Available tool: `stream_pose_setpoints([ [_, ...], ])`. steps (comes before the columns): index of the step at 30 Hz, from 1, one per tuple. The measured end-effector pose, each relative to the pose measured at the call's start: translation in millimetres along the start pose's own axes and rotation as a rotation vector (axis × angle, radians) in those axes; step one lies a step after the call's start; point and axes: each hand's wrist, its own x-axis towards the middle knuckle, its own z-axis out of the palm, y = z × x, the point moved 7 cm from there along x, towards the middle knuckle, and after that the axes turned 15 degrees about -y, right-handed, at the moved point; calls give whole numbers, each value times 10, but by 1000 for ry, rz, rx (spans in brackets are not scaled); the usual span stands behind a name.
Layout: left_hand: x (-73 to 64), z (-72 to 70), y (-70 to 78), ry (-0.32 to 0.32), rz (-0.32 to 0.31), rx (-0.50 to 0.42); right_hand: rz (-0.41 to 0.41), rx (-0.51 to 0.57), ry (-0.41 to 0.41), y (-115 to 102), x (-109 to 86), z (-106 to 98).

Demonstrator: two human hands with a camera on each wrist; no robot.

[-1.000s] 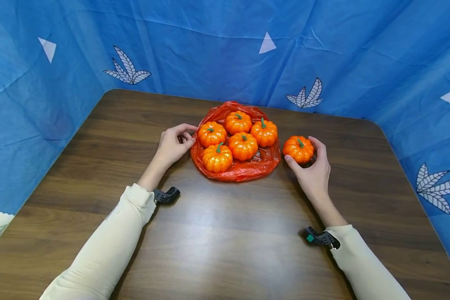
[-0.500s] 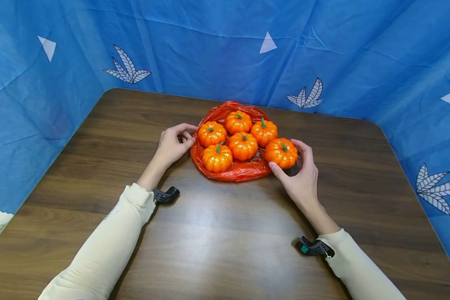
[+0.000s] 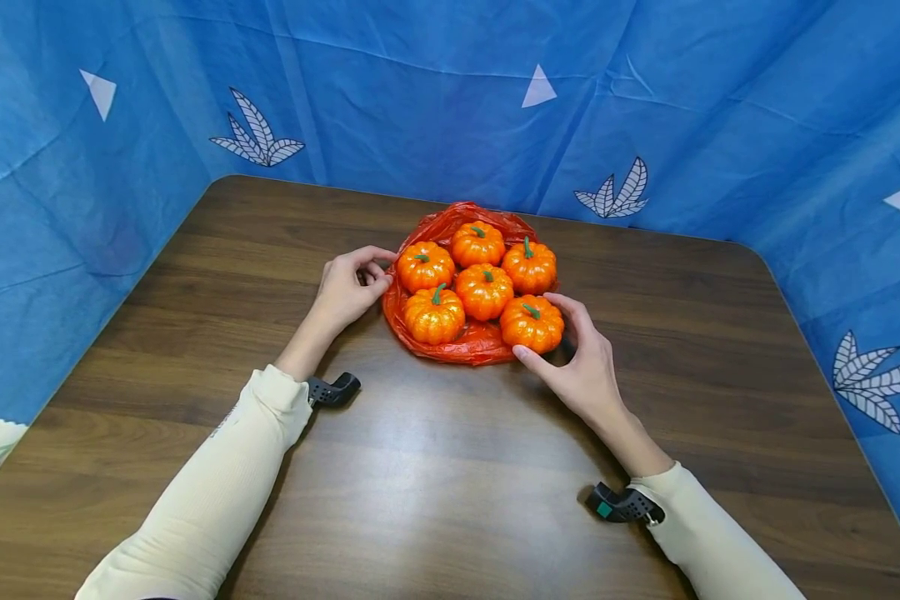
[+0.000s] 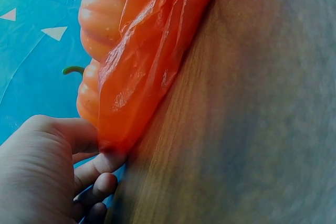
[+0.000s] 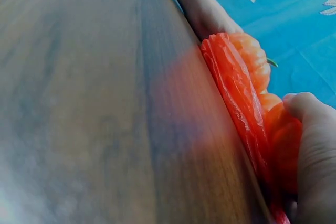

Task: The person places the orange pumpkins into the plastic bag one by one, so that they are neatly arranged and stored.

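An opened red plastic bag (image 3: 474, 353) lies on the wooden table, its rim spread round several small orange pumpkins (image 3: 484, 292) with green stems. My left hand (image 3: 345, 290) pinches the bag's left rim between thumb and forefinger; in the left wrist view the thin plastic (image 4: 142, 72) stretches up from those fingertips (image 4: 107, 159). At the front right of the bag my right hand (image 3: 587, 375) holds one pumpkin (image 3: 532, 325), thumb on its near side and fingers behind. The right wrist view has the thumb (image 5: 302, 106) against that pumpkin, just inside the bag's folded rim (image 5: 236, 93).
The brown wooden table (image 3: 420, 483) spreads in front of the bag and to both sides. A blue curtain (image 3: 435, 100) with white leaf and triangle prints hangs behind the table and along its sides. Each wrist carries a black camera mount (image 3: 333, 390).
My right hand has brought its pumpkin leftward and nearer, from the table beside the bag to the bag's front right part. My left hand has stayed at the left rim.
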Motion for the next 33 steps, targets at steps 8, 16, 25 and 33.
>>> stream_pose_setpoints([
  [8,2,5,4,1,2,-8,-32,-120,-18,-48,-5,19],
  [16,-5,9,-3,4,-4,6,-23,-177,-34,-57,-6,39],
  [25,-9,12,2,0,-2,-1,-1,-188,-49,-38,-5,51],
  [33,-16,9,19,6,7,-7,-1,-180,-18,-23,-10,25],
])
